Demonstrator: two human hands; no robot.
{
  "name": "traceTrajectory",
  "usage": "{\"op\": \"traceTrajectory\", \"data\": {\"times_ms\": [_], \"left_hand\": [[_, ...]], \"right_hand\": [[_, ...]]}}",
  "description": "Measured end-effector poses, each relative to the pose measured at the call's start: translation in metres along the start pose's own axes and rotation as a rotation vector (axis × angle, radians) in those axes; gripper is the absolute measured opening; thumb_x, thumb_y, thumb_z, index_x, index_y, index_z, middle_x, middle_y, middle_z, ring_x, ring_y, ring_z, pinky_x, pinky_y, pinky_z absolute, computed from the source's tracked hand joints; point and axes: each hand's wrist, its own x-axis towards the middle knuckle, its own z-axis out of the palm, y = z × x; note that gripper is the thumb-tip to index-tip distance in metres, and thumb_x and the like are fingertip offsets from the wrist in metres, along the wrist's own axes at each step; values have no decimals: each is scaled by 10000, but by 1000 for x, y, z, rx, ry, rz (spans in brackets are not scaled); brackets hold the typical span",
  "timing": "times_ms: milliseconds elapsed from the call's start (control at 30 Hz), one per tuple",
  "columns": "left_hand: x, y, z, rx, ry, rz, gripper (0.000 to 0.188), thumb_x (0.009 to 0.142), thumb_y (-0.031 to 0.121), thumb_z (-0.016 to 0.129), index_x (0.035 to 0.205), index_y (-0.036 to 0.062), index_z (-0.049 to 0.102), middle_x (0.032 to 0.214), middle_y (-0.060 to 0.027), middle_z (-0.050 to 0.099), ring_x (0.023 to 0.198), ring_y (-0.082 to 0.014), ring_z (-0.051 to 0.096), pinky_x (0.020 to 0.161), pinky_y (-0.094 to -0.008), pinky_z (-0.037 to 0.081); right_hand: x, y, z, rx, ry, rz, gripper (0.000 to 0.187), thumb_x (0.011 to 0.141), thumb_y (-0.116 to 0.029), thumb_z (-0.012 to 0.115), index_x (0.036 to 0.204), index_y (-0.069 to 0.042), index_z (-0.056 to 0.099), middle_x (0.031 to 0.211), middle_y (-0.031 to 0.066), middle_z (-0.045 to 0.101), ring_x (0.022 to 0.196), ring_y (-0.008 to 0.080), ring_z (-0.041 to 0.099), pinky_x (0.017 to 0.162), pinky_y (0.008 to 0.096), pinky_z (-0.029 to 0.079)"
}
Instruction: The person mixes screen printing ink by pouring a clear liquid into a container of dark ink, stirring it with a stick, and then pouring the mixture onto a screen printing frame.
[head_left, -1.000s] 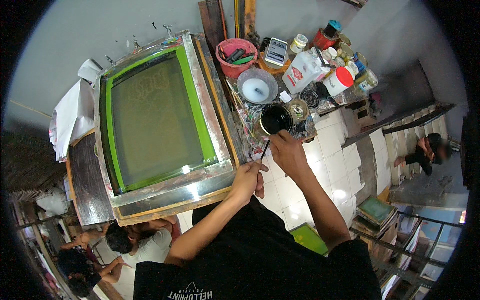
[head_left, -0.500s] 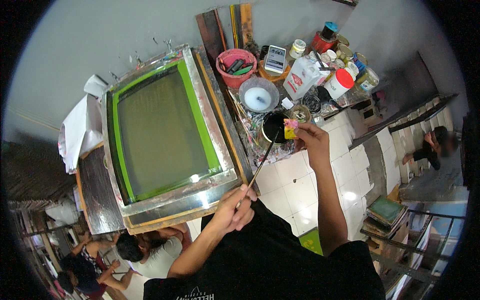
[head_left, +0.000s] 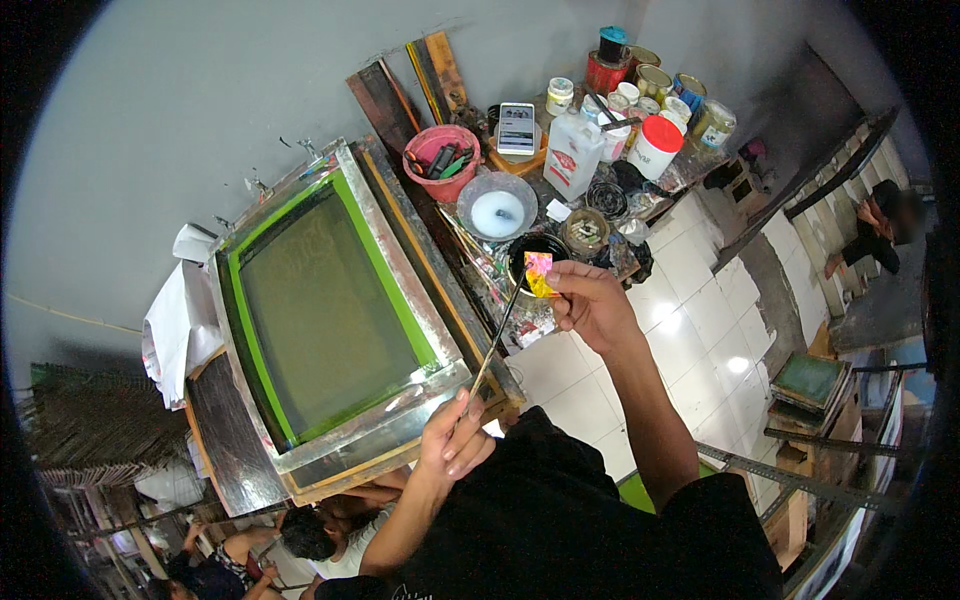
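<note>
My left hand point(head_left: 455, 440) is closed around the lower end of a thin wooden stick point(head_left: 490, 358), whose upper part is black. That black end reaches the edge of a small pink and yellow card point(head_left: 538, 274); I cannot tell whether it touches it. My right hand point(head_left: 592, 300) pinches the card by its right side. Behind the card, partly hidden by it, stands a tub of black ink point(head_left: 522, 246). Left of my hands lies a screen-printing frame point(head_left: 372, 416) with a metal border and a green-edged mesh point(head_left: 330, 285).
Beyond the tub are a bowl of whitish liquid point(head_left: 485, 215), a pink bucket of tools point(head_left: 455, 188), a phone point(head_left: 517, 128), a white jug point(head_left: 573, 158) and a red-lidded jar point(head_left: 657, 147). Two people are at lower left; another person point(head_left: 880, 225) sits at far right.
The card and the stick's black end have moved left in the picture, now in front of the ink tub. My view has shifted, and the printing frame appears lower.
</note>
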Motion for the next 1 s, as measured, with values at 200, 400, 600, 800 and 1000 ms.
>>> {"op": "traceTrajectory", "data": {"times_ms": [200,400,600,800,1000], "left_hand": [[-8,-1,-7,-92,-59,16,417,1111,323,257,915,60,515,387,52,304,247,-122,282,320,-262,272],[-9,0,-10,-205,-141,29,416,1112,317,234,919,57,495,387,53,329,244,-122,306,325,-259,301],[-9,1,-6,-271,-201,29,419,1113,320,217,908,66,481,385,53,339,246,-120,327,333,-259,320],[-4,4,3,-343,-236,34,426,1113,318,200,886,74,466,383,46,356,248,-127,354,343,-272,343],[-9,6,0,-426,-266,57,432,1112,312,187,864,81,455,383,42,371,250,-125,372,347,-266,352]], "right_hand": [[-3,-8,15,-185,56,-145,147,913,-78,675,1031,9,663,741,53,650,551,106,590,462,253,470],[-17,0,38,-585,115,-514,145,927,-43,671,1058,19,670,836,64,672,669,115,648,569,256,526],[-18,14,59,-1160,114,-1046,173,891,26,671,1062,4,678,929,132,673,756,212,688,640,309,554],[-31,38,68,-1354,35,-1209,224,853,90,652,1062,13,682,951,161,682,781,253,694,671,315,554],[-22,22,56,-434,139,-511,136,943,-45,630,1057,27,650,823,79,671,619,110,602,551,259,494]]}}
